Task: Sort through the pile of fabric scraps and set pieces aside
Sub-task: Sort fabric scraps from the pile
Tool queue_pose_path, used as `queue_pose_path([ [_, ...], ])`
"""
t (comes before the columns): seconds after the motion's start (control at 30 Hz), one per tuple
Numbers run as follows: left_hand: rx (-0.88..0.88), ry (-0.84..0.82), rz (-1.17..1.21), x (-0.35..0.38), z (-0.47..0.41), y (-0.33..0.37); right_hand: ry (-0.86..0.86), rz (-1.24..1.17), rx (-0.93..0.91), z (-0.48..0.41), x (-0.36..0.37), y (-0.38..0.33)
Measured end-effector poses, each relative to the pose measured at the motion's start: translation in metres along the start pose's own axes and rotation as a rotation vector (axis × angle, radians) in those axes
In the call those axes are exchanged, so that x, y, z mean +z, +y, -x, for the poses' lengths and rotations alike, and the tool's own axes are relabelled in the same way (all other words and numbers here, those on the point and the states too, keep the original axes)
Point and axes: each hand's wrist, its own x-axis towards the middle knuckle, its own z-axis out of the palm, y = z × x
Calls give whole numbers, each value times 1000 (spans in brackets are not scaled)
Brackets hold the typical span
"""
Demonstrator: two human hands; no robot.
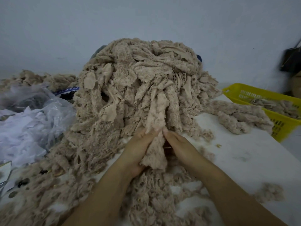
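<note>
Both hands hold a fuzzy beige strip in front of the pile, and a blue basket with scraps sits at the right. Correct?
No: the basket is yellow, not blue, per the head view. Otherwise right: left hand and right hand hold the fuzzy beige strip in front of the pile.

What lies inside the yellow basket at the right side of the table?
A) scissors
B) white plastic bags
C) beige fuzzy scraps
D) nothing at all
C: the yellow basket holds some beige fuzzy scraps, the same fabric as the strip that the left hand and the right hand hold.
</note>
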Motion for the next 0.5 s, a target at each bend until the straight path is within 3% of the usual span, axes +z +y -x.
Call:
queue_pose_path([
  [0.23,98,-214,-630,7,8,-13,63,-414,66,-3,-7,-10],
  [0.37,101,-280,-687,5,6,-17,160,-514,115,-6,-11,-12],
  [0.5,93,-128,-639,7,3,-16,164,-485,37,-8,-12,-13],
])
